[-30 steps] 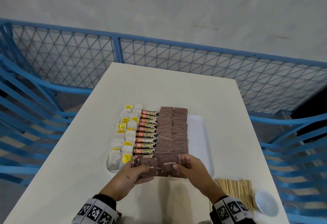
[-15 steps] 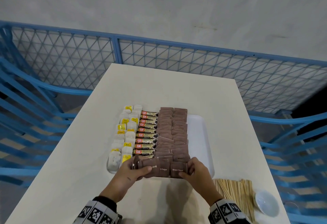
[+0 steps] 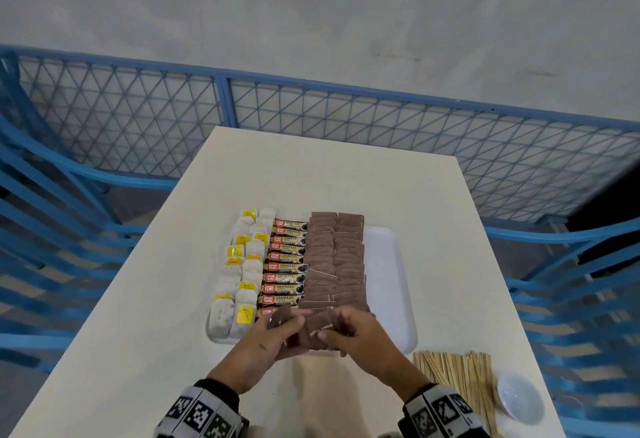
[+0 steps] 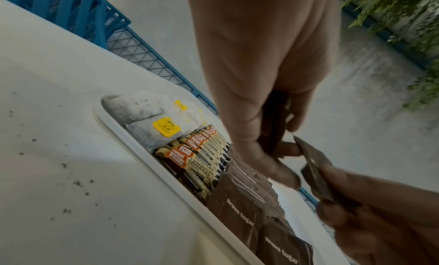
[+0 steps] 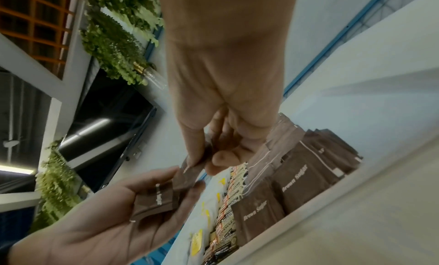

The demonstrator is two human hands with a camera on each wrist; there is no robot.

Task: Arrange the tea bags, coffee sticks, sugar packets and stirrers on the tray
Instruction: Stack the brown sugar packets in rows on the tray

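Note:
A white tray [image 3: 391, 285] holds tea bags [image 3: 242, 271] on the left, coffee sticks [image 3: 284, 264] in the middle and two rows of brown sugar packets [image 3: 332, 257]. Its right strip is bare. Just above the tray's near edge, my left hand [image 3: 287, 325] holds a small stack of sugar packets [image 5: 154, 199] in its curled fingers. My right hand [image 3: 332, 327] pinches one brown packet [image 5: 190, 173] between thumb and fingers, right against the left hand's stack. The wooden stirrers [image 3: 457, 372] lie on the table to the right of the tray.
A small white bowl [image 3: 519, 399] sits beside the stirrers at the table's near right corner. Dark crumbs [image 4: 76, 182] dot the table left of the tray. Blue mesh fencing [image 3: 311, 115] surrounds the white table [image 3: 311, 174].
Both hands have drawn together and lifted slightly from the tray's near end. The packets they spread flat before are now bunched and tilted between them.

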